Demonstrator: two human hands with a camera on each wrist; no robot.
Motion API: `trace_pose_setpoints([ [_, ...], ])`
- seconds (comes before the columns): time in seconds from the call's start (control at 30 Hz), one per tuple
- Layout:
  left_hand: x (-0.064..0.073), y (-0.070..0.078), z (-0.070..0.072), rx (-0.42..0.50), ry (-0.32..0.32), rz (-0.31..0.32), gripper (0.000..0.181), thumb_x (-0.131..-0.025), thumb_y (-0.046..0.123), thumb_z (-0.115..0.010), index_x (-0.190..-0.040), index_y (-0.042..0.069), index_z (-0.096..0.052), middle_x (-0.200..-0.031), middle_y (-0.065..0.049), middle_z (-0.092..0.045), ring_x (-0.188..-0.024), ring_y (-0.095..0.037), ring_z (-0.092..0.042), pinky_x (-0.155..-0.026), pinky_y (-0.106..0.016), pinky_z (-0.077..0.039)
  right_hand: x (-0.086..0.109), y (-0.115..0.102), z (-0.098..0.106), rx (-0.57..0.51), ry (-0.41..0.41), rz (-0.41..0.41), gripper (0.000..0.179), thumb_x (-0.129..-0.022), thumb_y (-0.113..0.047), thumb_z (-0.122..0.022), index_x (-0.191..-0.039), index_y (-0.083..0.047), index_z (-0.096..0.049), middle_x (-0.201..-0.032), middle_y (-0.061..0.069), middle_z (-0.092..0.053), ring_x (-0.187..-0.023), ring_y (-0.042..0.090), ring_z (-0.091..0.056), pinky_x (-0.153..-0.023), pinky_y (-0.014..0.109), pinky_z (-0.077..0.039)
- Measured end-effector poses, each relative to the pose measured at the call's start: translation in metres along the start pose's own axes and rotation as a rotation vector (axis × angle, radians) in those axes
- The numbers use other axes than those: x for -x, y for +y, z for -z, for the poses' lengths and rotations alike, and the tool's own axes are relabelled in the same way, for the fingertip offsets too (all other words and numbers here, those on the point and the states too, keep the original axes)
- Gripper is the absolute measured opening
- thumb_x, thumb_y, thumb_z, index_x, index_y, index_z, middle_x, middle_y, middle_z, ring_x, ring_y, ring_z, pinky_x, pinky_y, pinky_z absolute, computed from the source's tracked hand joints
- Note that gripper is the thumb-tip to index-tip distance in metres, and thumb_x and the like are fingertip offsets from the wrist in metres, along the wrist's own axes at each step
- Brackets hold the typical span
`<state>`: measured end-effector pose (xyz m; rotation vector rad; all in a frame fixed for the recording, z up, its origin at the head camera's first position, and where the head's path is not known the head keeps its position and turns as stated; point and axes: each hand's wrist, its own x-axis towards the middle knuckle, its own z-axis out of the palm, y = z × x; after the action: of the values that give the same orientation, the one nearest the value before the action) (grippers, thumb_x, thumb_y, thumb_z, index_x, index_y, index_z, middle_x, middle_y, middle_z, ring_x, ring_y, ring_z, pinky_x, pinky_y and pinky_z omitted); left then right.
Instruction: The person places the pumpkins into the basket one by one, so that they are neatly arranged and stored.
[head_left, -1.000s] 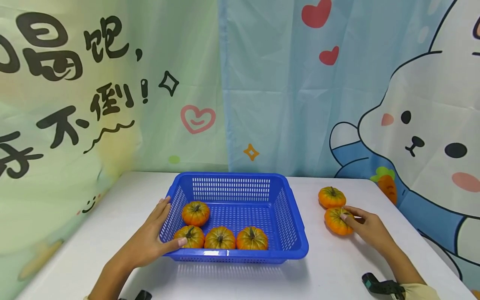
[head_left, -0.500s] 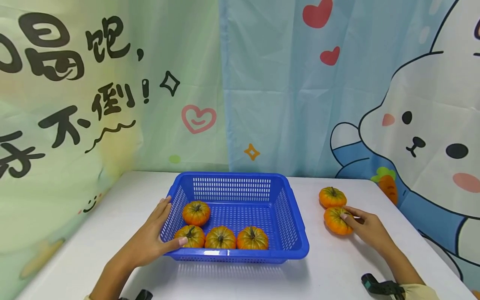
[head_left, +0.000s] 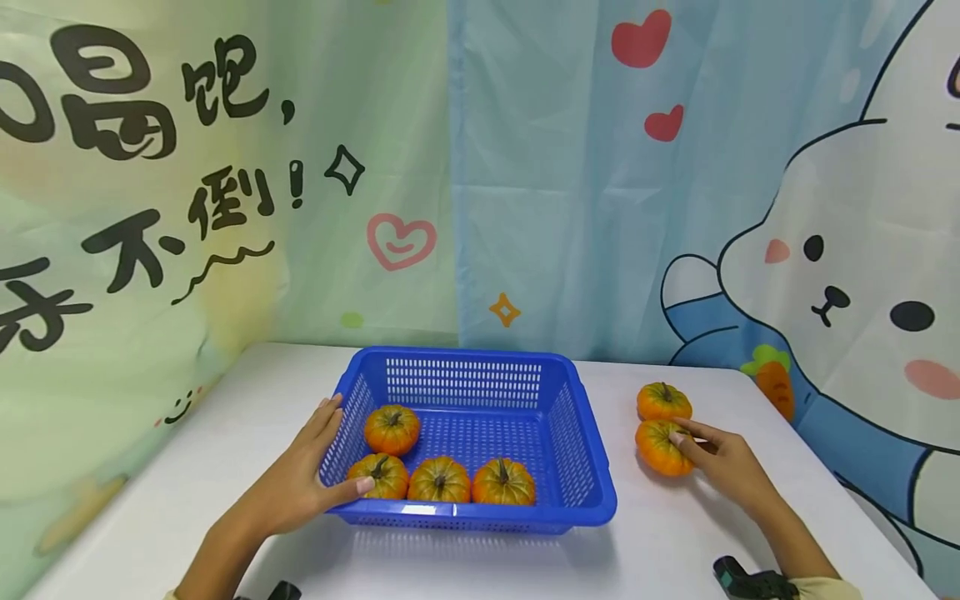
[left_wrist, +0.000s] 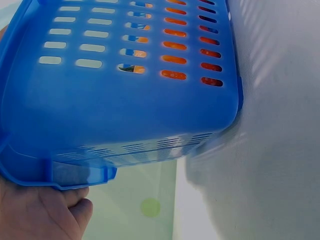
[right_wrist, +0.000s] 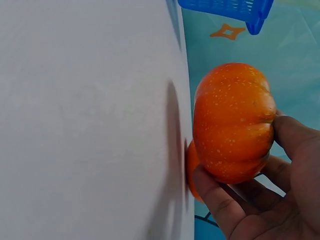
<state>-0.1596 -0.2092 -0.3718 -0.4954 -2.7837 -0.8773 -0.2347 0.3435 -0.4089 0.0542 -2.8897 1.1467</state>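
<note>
My left hand (head_left: 296, 479) holds the near left corner of a blue plastic basket (head_left: 517, 518), thumb over the front rim and fingers along the left side. Inside, three small orange pumpkins line the front wall; another pumpkin (head_left: 392, 429) sits behind the leftmost. To the basket's right, my right hand (head_left: 727, 467) pinches a small pumpkin (head_left: 660, 450) between thumb and fingers. The right wrist view shows this pumpkin (right_wrist: 232, 125) just above the table, its shadow cast beside it. Directly behind it rests one more pumpkin (head_left: 663, 402) on the table.
The basket stands on a white table (head_left: 637, 558). Behind the table hangs a printed curtain (head_left: 525, 208) with hearts, lettering and a cartoon animal. Dark devices are strapped near both wrists, the right device (head_left: 750, 581) showing more fully.
My right hand has shifted slightly left with the pumpkin it pinches. The left hand and the basket have stayed in place, while the head view has tilted a little.
</note>
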Motion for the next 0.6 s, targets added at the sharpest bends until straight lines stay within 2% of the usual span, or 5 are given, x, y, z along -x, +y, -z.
trace_pose_setpoints([
  [0.4,0.002,0.0,0.0,0.004,-0.012,0.014,0.101,-0.082,0.053,-0.069,-0.15,-0.007,-0.024,-0.16,-0.017,-0.013,-0.146,-0.038,-0.008,-0.108,-0.065,-0.019,0.008,-0.018,0.0,-0.008,0.026,0.051,0.063,-0.1,-0.044,-0.051,-0.138,0.006,-0.049,-0.133,0.035,-0.049,-0.099,0.035,-0.059,-0.075,0.031,-0.056],
  [0.6,0.0,0.001,0.001,0.006,-0.007,0.005,0.102,-0.082,0.052,-0.07,-0.15,-0.008,-0.024,-0.16,-0.018,-0.013,-0.145,-0.039,-0.009,-0.108,-0.065,-0.019,0.005,-0.033,0.0,-0.011,0.046,0.114,0.057,-0.1,-0.039,-0.052,-0.136,0.005,-0.052,-0.127,0.034,-0.053,-0.099,0.036,-0.06,-0.075,0.03,-0.056],
])
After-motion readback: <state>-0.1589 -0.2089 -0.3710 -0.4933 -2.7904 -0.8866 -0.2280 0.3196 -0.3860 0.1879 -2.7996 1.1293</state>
